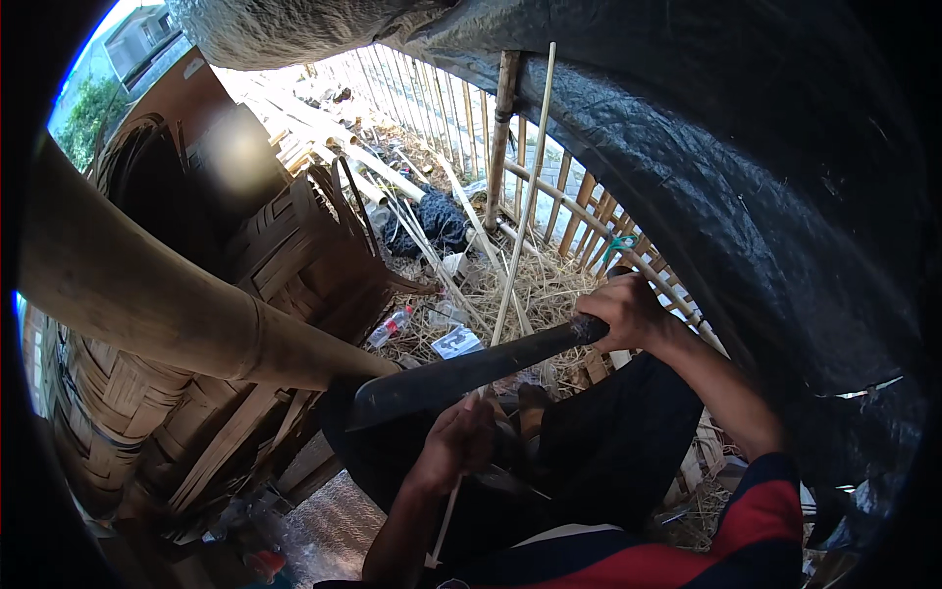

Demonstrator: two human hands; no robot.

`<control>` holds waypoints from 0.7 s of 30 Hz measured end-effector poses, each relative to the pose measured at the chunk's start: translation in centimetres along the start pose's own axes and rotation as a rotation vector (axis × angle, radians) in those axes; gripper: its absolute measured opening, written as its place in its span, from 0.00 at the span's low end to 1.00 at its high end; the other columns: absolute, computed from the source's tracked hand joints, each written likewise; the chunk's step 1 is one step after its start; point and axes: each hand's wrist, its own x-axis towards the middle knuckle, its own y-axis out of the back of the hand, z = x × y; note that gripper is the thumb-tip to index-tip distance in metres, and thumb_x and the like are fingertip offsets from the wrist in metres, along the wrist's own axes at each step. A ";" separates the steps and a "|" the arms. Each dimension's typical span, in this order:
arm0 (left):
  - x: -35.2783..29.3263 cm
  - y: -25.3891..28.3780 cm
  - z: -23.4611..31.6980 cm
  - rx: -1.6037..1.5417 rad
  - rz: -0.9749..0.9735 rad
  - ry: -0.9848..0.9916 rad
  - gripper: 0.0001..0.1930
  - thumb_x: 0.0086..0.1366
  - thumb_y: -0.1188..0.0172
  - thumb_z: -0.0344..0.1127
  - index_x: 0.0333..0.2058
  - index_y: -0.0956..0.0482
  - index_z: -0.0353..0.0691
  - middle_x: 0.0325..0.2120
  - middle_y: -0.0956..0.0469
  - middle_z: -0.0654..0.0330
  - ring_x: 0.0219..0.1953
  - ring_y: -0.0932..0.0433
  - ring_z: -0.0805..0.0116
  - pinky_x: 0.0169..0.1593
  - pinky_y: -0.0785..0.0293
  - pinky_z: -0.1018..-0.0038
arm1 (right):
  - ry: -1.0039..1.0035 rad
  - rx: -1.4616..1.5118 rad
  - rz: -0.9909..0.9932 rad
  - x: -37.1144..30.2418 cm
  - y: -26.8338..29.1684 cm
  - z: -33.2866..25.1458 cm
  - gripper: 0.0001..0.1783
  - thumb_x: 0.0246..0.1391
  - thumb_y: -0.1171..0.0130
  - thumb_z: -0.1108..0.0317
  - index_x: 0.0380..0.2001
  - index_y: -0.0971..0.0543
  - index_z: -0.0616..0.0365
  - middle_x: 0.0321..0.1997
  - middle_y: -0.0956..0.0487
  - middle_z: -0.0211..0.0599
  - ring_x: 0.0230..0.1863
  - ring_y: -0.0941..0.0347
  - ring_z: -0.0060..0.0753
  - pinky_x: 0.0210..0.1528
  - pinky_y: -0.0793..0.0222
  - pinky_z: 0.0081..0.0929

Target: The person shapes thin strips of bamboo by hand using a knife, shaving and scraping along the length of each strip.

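Observation:
My right hand [628, 312] is closed round the handle of a machete. The machete's wide dark blade [466, 373] points left, level across my lap, just above my left hand. My left hand [456, 444] is closed on a long thin bamboo strip [525, 216]. One end of the strip rises far ahead of me; the other comes out below my fist toward my body. The blade crosses in front of the strip and hides a short length of it. Whether the edge touches the strip I cannot tell.
A thick bamboo pole [177, 285] slants across the left, before woven bamboo baskets [304, 245]. A bamboo fence [579, 211] and black tarpaulin [746, 196] close off the right. Shavings [549, 304], a plastic bottle [391, 326] and cut bamboo poles [383, 172] lie on the ground.

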 end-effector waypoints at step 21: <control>-3.2 1.5 -2.7 0.060 -0.005 -0.014 0.15 0.70 0.58 0.50 0.29 0.38 0.47 0.11 0.45 0.73 0.09 0.47 0.85 0.11 0.53 0.84 | -0.297 -0.046 0.065 -2.2 -0.4 5.0 0.10 0.31 0.38 0.65 0.23 0.23 0.51 0.15 0.26 0.38 0.19 0.26 0.44 0.24 0.32 0.37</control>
